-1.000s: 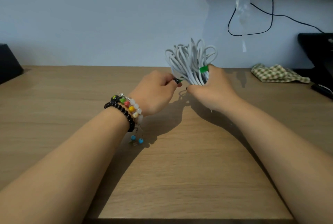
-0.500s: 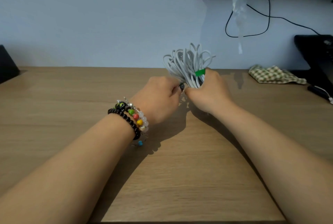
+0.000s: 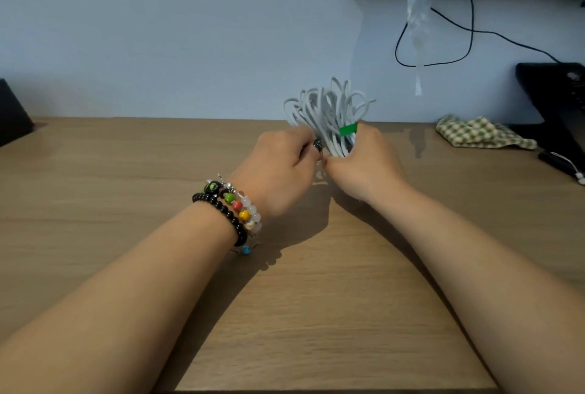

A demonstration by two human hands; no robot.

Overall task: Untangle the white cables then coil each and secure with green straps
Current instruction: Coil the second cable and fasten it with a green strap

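wooden table (image 3: pixel 316 314) | hands: right (image 3: pixel 367 165), left (image 3: pixel 278 168) grip white cable coil (image 3: pixel 329 115) | loops upward

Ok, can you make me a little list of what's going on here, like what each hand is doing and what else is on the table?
left hand: fingers curled beside the cable bundle, pinching something small and dark; what it is, cannot tell
right hand: grips the lower part of the bundle
white cable bundle: coiled, loops fanning upward
green strap: on the bundle, just above the right hand
table: wooden
checked cloth: far right of table
bracelets: beaded, on left wrist
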